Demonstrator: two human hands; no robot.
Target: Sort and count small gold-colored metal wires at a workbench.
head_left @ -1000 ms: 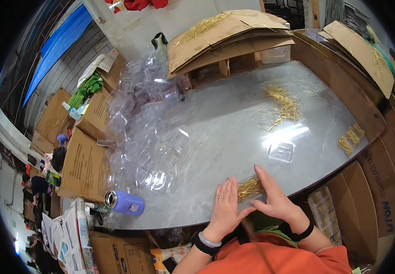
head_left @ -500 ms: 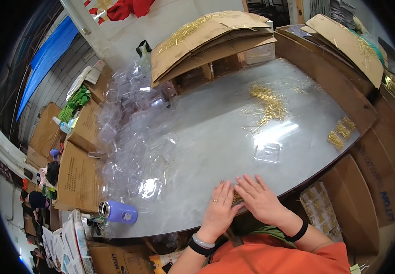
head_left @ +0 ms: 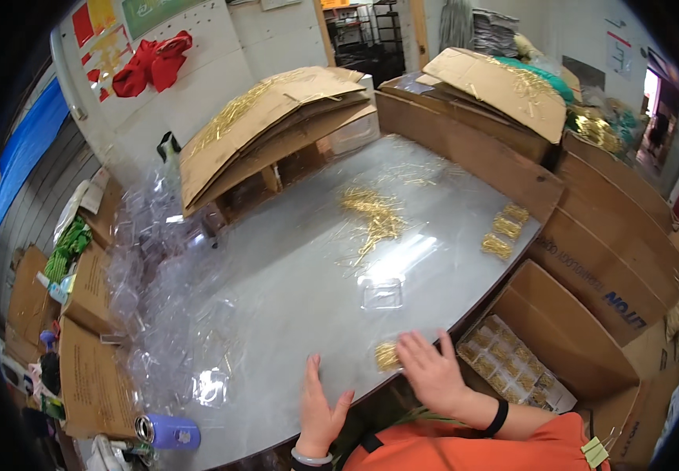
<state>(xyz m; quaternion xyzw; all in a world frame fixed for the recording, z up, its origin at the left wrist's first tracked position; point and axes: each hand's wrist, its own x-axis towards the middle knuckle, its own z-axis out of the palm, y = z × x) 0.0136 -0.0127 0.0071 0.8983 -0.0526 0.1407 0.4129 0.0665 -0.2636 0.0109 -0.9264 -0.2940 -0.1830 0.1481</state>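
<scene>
Grey table (head_left: 276,290), gold pins (head_left: 387,355) touching right hand (head_left: 432,370)

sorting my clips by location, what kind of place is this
Likely a small packing workshop: cardboard boxes ring a table strewn with gold pins, and a heap of clear plastic trays.

A grey table (head_left: 276,290) carried a loose pile of gold pins (head_left: 372,216) near its middle and an empty clear plastic tray (head_left: 382,293) nearer the front edge. A small filled pack of pins (head_left: 387,356) lay at that edge. Crumpled clear trays (head_left: 159,298) crowded the left side, and three gold bundles (head_left: 502,231) sat at the right.
</scene>
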